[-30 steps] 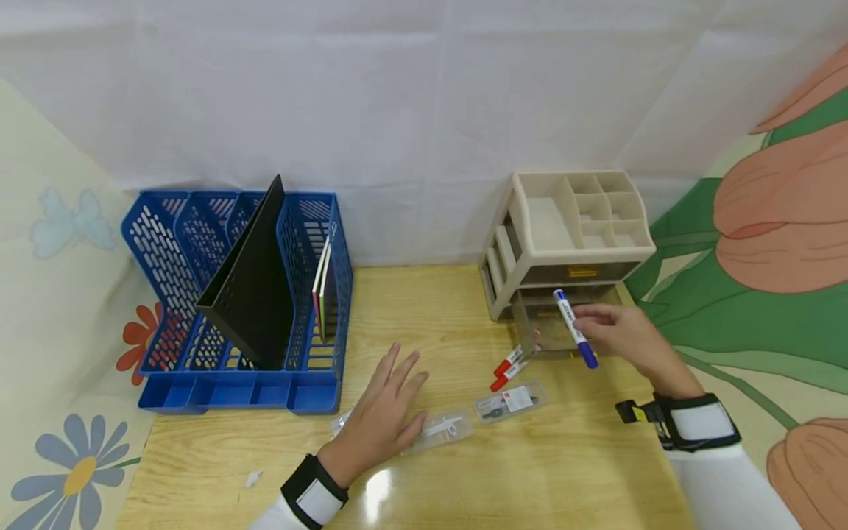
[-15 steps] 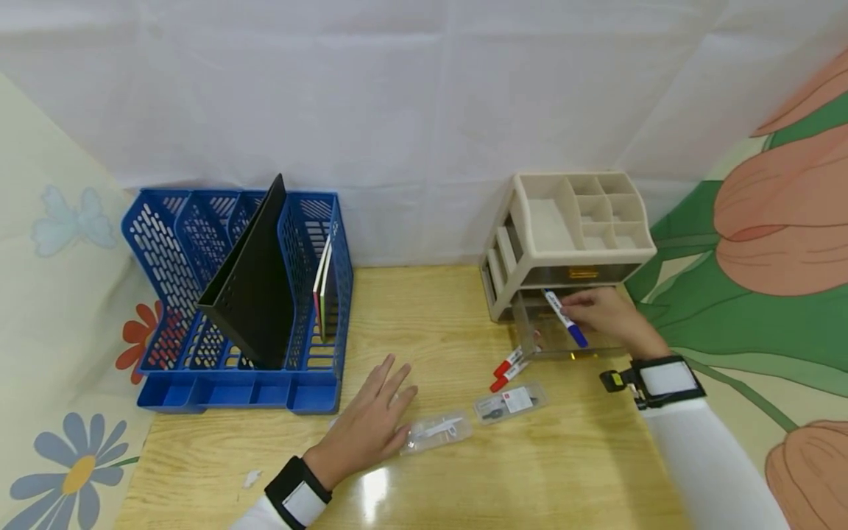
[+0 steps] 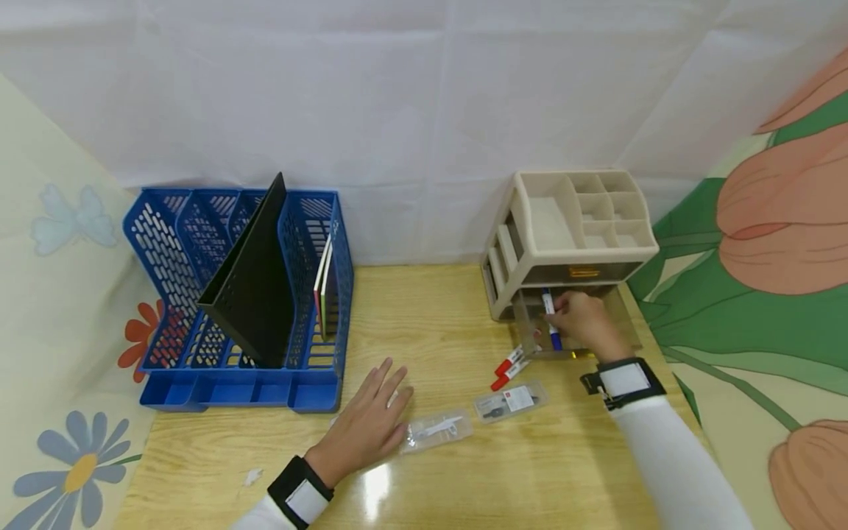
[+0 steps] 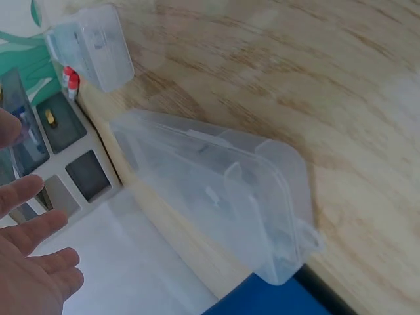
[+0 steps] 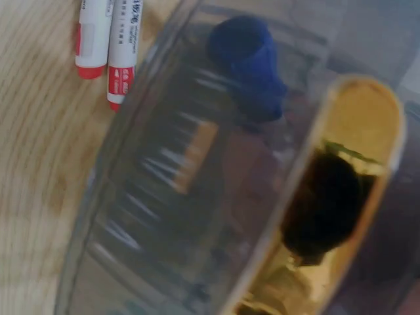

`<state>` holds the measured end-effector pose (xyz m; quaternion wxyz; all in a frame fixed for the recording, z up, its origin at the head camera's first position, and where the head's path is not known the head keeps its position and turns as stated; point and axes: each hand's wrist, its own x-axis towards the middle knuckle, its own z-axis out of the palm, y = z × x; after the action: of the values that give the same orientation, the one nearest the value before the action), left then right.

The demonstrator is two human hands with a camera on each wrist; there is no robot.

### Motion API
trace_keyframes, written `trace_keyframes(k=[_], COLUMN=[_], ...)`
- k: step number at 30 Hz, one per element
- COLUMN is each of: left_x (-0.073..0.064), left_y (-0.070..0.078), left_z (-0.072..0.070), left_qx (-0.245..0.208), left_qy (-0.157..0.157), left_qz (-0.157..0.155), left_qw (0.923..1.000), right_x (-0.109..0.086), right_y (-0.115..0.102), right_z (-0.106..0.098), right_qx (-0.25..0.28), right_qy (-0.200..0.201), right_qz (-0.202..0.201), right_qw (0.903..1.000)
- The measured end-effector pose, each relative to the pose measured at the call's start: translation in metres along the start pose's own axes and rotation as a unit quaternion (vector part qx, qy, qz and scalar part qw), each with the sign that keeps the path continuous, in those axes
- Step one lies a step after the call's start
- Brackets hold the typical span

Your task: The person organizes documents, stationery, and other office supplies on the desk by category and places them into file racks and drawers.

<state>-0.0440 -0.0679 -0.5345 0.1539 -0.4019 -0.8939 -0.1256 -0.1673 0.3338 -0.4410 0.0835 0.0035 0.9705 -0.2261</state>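
Note:
My right hand [image 3: 584, 322] pinches a white marker with a blue cap [image 3: 556, 341] inside the pulled-out clear drawer [image 3: 525, 324] of a beige organizer [image 3: 523, 254]. Through the drawer's wall, the right wrist view shows the blue cap [image 5: 249, 69] blurred. My left hand [image 3: 363, 425] hovers or rests low over the table, fingers extended; contact cannot be told. By its thumb lies a clear plastic case [image 3: 437, 430] with a white item inside. The left wrist view shows loosely spread fingers [image 4: 39, 230] holding nothing, beside a clear case [image 4: 210, 184].
Two red-capped markers [image 3: 509, 376] lie just left of the drawer. Another clear case [image 3: 510, 402] with a white label sits in front of them. A blue file rack [image 3: 241, 379] on the left holds a black folder [image 3: 258, 302] and thin booklets [image 3: 322, 287].
My right hand has moved left and into the drawer, taking the blue-capped marker down with it. My left hand has shifted slightly left and down.

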Motion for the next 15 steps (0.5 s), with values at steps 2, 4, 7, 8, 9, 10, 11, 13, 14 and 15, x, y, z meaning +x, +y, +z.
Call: trace_keyframes(k=[2,4,7,8,9,10,11,13,14,15], left_x=[0.0012,0.0024,0.0043,0.005,0.0057,0.0062,0.0067,0.0071,0.0073,0.0073], left_y=[-0.0004,-0.001,-0.0024,-0.0029,-0.0037,-0.0043,-0.0049,-0.006,-0.0062,-0.0067], left_z=[0.0011,0.0009,-0.0001,-0.0006,-0.0006,-0.0008,-0.0012,-0.0011,-0.0013,-0.0009], left_qx=[-0.004,-0.012,-0.02,-0.022,-0.023,-0.023,-0.024,-0.025,-0.025,-0.026], left_qy=[-0.002,-0.005,-0.005,-0.004,-0.002,-0.001,0.002,0.006,0.008,0.01], left_qz=[-0.012,-0.025,-0.037,-0.039,-0.04,-0.041,-0.041,-0.041,-0.042,-0.043], left_qw=[0.9999,0.9996,0.9991,0.999,0.9989,0.9989,0.9989,0.9988,0.9987,0.9987], right_x=[0.0017,0.0022,0.0016,0.0008,-0.0004,-0.0014,-0.0024,-0.0046,-0.0055,-0.0062], right_y=[0.0013,0.002,0.0044,0.0049,0.0053,0.0058,0.0065,0.0064,0.0062,0.006], right_z=[0.0021,0.0037,0.0057,0.0062,0.0068,0.0072,0.0076,0.0079,0.0079,0.008], right_qx=[0.002,0.011,0.019,0.019,0.017,0.014,0.012,0.006,0.003,0.002], right_qy=[-0.003,-0.014,-0.02,-0.017,-0.011,-0.003,0.004,0.016,0.02,0.024], right_qz=[0.005,0.013,0.014,0.011,0.005,-0.003,-0.011,-0.027,-0.034,-0.041], right_qw=[1.0,0.9998,0.9995,0.9996,0.9998,0.9999,0.9999,0.9995,0.9992,0.9989])
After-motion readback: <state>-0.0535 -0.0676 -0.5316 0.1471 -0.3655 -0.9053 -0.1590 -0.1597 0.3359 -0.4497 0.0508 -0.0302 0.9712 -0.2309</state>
